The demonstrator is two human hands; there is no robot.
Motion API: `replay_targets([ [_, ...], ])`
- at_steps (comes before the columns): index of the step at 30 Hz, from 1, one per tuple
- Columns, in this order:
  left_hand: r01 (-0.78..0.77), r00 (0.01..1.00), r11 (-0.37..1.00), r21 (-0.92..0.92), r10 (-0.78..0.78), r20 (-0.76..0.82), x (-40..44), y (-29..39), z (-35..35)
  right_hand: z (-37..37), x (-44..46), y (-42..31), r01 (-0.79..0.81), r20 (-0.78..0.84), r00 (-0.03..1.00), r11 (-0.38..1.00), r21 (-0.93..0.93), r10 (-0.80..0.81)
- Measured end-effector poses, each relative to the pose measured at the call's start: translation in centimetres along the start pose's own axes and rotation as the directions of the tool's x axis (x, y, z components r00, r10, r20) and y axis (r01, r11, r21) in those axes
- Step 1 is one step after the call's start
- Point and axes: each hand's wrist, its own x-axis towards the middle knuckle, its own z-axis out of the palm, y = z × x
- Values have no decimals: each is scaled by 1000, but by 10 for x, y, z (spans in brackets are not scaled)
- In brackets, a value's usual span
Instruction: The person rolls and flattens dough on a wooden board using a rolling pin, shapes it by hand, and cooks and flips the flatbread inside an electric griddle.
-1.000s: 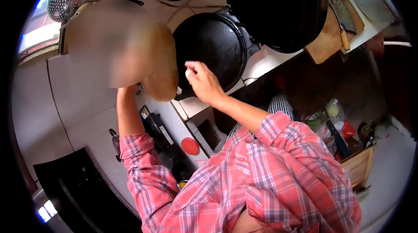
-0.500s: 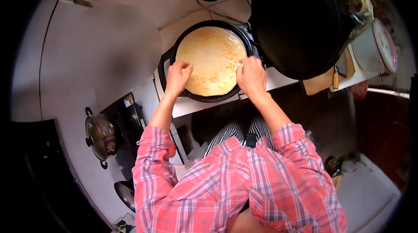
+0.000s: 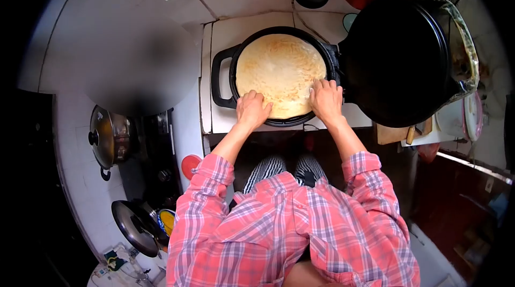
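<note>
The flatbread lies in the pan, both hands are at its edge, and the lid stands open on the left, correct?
No: the head view shows the lid open on the right. Flatbread, pan, left hand and right hand are as stated.

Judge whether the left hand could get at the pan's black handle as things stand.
Probably yes: the left hand is at the near edge of the flatbread, close to the handle; nothing visible blocks the way.

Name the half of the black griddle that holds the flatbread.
The lower half, with the loop handle on its left side: the flatbread lies in it. The other half, the opened lid to its right, shows only black, no bread.
</note>
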Motion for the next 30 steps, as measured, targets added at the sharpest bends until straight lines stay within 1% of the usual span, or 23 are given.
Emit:
replay_targets([
  [1, 17, 1000, 1000, -12, -16, 19, -1, 1, 1, -16, 0, -5, 9, -30, 1000, 999, 54, -7],
  [2, 14, 1000, 1000, -24, -13, 19, -3, 1, 2, -35, -1, -8, 8, -28, 1000, 999, 42, -7],
  [4, -38, 998, 999, 6, 38, -44, -5, 0, 4, -85, -1, -15, 80, -270, 962, 987, 138, -41],
  [6, -64, 997, 998, 7, 65, -49, -7, 1, 3, -163, 0, -16, 187, -453, 885, 974, 126, -111],
  [8, -91, 994, 996, 15, 91, -54, -8, -1, 3, -239, -1, -9, 189, -625, 756, 979, -80, -197],
  [9, -102, 993, 995, 21, 103, -64, -9, -2, 5, -269, -2, 1, 105, -668, 706, 968, -227, -233],
  [10, -113, 991, 993, 27, 115, -75, -9, -3, 6, -285, 0, 22, -12, -760, 605, 951, -309, -239],
  [11, -118, 990, 993, 21, 119, -78, -9, -3, 5, -302, 4, 43, -163, -800, 557, 916, -367, -222],
  [12, -110, 992, 994, 25, 112, -66, -9, -2, 4, -315, 9, 61, -286, -826, 548, 899, -332, -131],
  [13, -104, 993, 994, 30, 105, -56, -8, -2, 4, -319, 14, 93, -398, -817, 576, 857, -328, -45],
  [14, -110, 992, 994, 25, 112, -61, -8, -2, 4, -317, 20, 120, -356, -793, 603, 919, -169, 88],
  [15, -119, 989, 993, 27, 121, -90, -8, -3, 6, -317, 26, 142, -323, -727, 662, 945, -57, 182],
  [16, -125, 985, 992, 31, 128, -117, -8, -3, 7, -317, 31, 149, -434, -639, 664, 896, 92, 388],
  [18, -117, 985, 993, -7, 115, -128, -11, -3, 5, -319, 34, 179, -308, -683, 647, 936, 172, 339],
  [19, -108, 986, 993, -41, 102, -132, -14, -3, 4, -320, 34, 183, -182, -625, 628, 869, 461, 463],
  [20, -104, 985, 994, -44, 97, -141, -19, -3, 2, -320, 32, 187, -44, -530, 631, 708, 705, 566],
  [22, -111, 983, 985, -130, 90, -161, -29, 0, -7, -323, 32, 144, -21, -559, 635, 736, 677, 533],
  [24, -72, 989, 981, -179, 48, -138, -41, 3, -15, -319, 35, 113, 129, -666, 640, 800, 585, 384],
  [25, -56, 989, 974, -222, 23, -148, -47, 4, -18, -317, 36, 51, 222, -644, 626, 692, 687, 439],
  [27, -27, 986, 957, -290, -23, -167, -60, 6, -29, -305, 35, -7, 252, -688, 674, 792, 556, 269],
  [28, -25, 985, 957, -290, -25, -170, -67, 3, -29, -300, 34, -36, 225, -700, 703, 895, 386, 125],
  [29, -37, 979, 944, -327, -31, -202, -74, -1, -29, -289, 38, -69, 309, -721, 692, 885, 348, 43],
  [30, -51, 971, 930, -363, -38, -236, -81, -4, -29, -278, 45, -88, 369, -735, 660, 920, 134, -158],
])
